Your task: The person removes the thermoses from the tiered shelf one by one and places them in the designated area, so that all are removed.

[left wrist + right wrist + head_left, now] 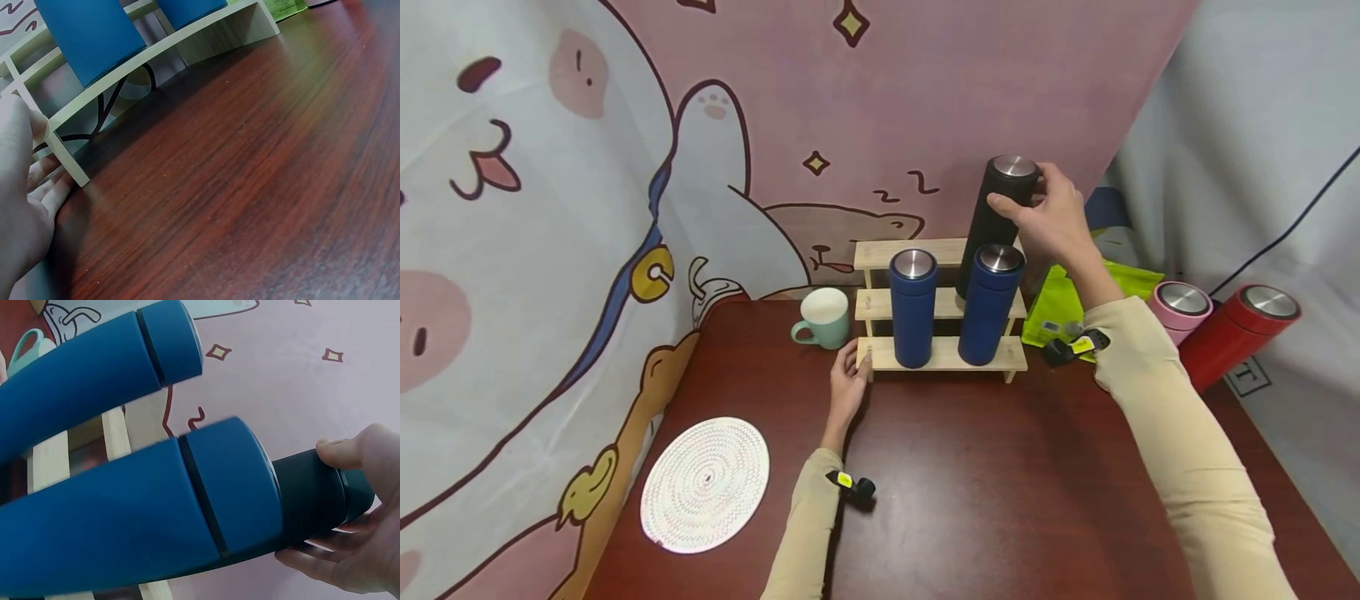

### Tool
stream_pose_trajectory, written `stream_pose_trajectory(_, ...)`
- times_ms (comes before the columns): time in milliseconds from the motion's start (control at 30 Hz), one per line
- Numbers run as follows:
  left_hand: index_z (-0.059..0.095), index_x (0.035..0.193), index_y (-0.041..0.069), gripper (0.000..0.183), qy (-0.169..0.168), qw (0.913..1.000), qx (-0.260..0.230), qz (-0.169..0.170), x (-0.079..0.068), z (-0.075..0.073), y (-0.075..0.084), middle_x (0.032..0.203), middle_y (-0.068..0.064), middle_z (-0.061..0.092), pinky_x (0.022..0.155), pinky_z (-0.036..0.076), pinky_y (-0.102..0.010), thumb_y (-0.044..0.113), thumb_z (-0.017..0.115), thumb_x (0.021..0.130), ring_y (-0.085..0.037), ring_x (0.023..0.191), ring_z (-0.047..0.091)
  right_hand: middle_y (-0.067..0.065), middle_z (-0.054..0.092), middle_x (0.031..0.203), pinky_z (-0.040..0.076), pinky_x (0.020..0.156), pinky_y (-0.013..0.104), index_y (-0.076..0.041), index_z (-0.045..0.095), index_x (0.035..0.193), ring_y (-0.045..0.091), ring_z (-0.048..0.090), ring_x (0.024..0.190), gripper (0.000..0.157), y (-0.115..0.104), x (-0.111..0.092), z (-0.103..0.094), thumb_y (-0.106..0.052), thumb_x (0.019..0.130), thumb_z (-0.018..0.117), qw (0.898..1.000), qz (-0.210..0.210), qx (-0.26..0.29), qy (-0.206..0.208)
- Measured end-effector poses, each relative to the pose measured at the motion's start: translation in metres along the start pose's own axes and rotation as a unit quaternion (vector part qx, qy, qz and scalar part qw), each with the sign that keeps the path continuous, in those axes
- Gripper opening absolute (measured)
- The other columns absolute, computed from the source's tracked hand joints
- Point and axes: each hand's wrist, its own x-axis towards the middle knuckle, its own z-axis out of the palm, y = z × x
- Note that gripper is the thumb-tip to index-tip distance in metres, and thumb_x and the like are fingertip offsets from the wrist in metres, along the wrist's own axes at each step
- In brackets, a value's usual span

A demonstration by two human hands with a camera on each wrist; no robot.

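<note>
In the head view my right hand [1054,218] grips the upper part of a black thermos [991,218] with a steel lid, thumb in front and fingers behind. Its base is at the middle tier of a three-tier wooden rack [942,357], partly hidden behind a blue thermos [987,312]. A second blue thermos [913,312] stands to the left on the lowest tier. My left hand [847,385] holds the left end of that tier. The left wrist view shows its thumb by the rack corner [53,125] and its fingers behind the leg.
A mint mug [824,318] stands left of the rack, and a round woven mat [706,485] lies at the front left. Right of the rack are a lime-green bag [1047,312], a pink thermos [1182,308] and a red thermos [1238,335]. Printed cloth hangs behind.
</note>
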Motion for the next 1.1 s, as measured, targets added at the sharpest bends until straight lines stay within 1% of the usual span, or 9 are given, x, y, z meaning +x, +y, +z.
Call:
stream_pose_trajectory(233, 0.049, 0.142, -0.009, 0.046, 0.005, 1.0, -0.005, 0.005, 0.0, 0.0, -0.003, 0.128, -0.031, 0.063, 0.093, 0.051, -0.036, 0.0, 0.061, 0.098, -0.037, 0.117, 0.062, 0.021, 0.05, 0.148, 0.042, 0.111, 0.057, -0.008, 0.037, 0.154, 0.041, 0.053, 0.133, 0.082, 0.01, -0.002, -0.016, -0.054, 0.092, 0.066, 1.0, 0.014, 0.002, 0.021)
stream_pose_trajectory(367, 0.05, 0.142, -0.009, 0.046, 0.005, 0.9999, -0.011, 0.003, 0.001, 0.0, -0.005, 0.128, -0.032, 0.063, 0.088, 0.052, -0.029, 0.0, 0.061, 0.098, -0.035, 0.114, 0.063, 0.02, 0.047, 0.151, 0.041, 0.112, 0.055, -0.011, 0.034, 0.156, 0.04, 0.05, 0.134, 0.083, 0.015, -0.004, -0.026, -0.055, 0.092, 0.065, 0.999, 0.028, -0.001, 0.025)
stream_pose_trajectory(500, 0.049, 0.142, -0.009, 0.046, 0.004, 0.9999, -0.012, 0.0, 0.001, 0.0, -0.004, 0.128, -0.032, 0.062, 0.085, 0.051, -0.022, 0.0, 0.061, 0.098, -0.036, 0.113, 0.063, 0.019, 0.048, 0.15, 0.045, 0.108, 0.046, -0.015, 0.035, 0.156, 0.035, 0.051, 0.13, 0.081, 0.021, -0.007, -0.035, -0.055, 0.092, 0.065, 0.999, 0.035, -0.001, 0.029)
stream_pose_trajectory(600, 0.049, 0.142, -0.009, 0.046, 0.005, 0.9999, -0.01, 0.003, 0.001, 0.0, -0.003, 0.128, -0.033, 0.062, 0.084, 0.051, -0.021, 0.0, 0.061, 0.098, -0.033, 0.111, 0.064, 0.017, 0.048, 0.148, 0.046, 0.103, 0.04, -0.017, 0.036, 0.156, 0.031, 0.05, 0.125, 0.081, 0.026, -0.01, -0.042, -0.056, 0.092, 0.065, 0.999, 0.041, -0.004, 0.03)
stream_pose_trajectory(733, 0.049, 0.142, -0.01, 0.047, 0.006, 0.9999, -0.009, 0.006, 0.001, 0.0, -0.003, 0.127, -0.032, 0.063, 0.083, 0.052, -0.02, 0.001, 0.061, 0.098, -0.024, 0.106, 0.065, 0.017, 0.049, 0.147, 0.042, 0.104, 0.043, -0.015, 0.036, 0.155, 0.029, 0.048, 0.121, 0.082, 0.034, -0.016, -0.053, -0.057, 0.091, 0.065, 0.998, 0.051, -0.01, 0.03)
stream_pose_trajectory(833, 0.05, 0.142, -0.009, 0.046, 0.006, 0.9999, -0.01, 0.006, 0.001, 0.0, -0.004, 0.127, -0.032, 0.063, 0.084, 0.051, -0.02, 0.001, 0.061, 0.098, -0.022, 0.107, 0.064, 0.016, 0.052, 0.142, 0.041, 0.102, 0.044, -0.013, 0.04, 0.152, 0.029, 0.047, 0.118, 0.079, 0.04, -0.022, -0.061, -0.057, 0.091, 0.065, 0.998, 0.058, -0.015, 0.036)
stream_pose_trajectory(933, 0.049, 0.142, -0.009, 0.046, 0.003, 0.9999, -0.01, 0.002, 0.001, -0.001, -0.004, 0.128, -0.032, 0.063, 0.084, 0.051, -0.02, 0.001, 0.061, 0.099, -0.026, 0.11, 0.064, 0.014, 0.052, 0.139, 0.042, 0.097, 0.038, -0.014, 0.043, 0.149, 0.028, 0.048, 0.118, 0.076, 0.046, -0.027, -0.07, -0.057, 0.091, 0.066, 0.997, 0.064, -0.021, 0.045)
stream_pose_trajectory(1000, 0.049, 0.143, -0.009, 0.047, 0.001, 0.9999, -0.011, 0.0, 0.001, -0.001, -0.004, 0.129, -0.031, 0.062, 0.084, 0.051, -0.02, 0.001, 0.061, 0.099, -0.029, 0.111, 0.063, 0.014, 0.053, 0.138, 0.044, 0.093, 0.032, -0.015, 0.044, 0.149, 0.027, 0.049, 0.117, 0.074, 0.05, -0.031, -0.075, -0.055, 0.091, 0.067, 0.997, 0.065, -0.019, 0.049)
stream_pose_trajectory(1100, 0.049, 0.143, -0.009, 0.047, 0.0, 0.9999, -0.013, -0.002, 0.001, -0.001, -0.004, 0.129, -0.031, 0.062, 0.084, 0.051, -0.02, 0.002, 0.061, 0.099, -0.03, 0.111, 0.063, 0.008, 0.055, 0.132, 0.045, 0.088, 0.023, -0.014, 0.046, 0.148, 0.023, 0.053, 0.114, 0.073, 0.056, -0.036, -0.081, -0.054, 0.09, 0.068, 0.996, 0.062, -0.019, 0.057)
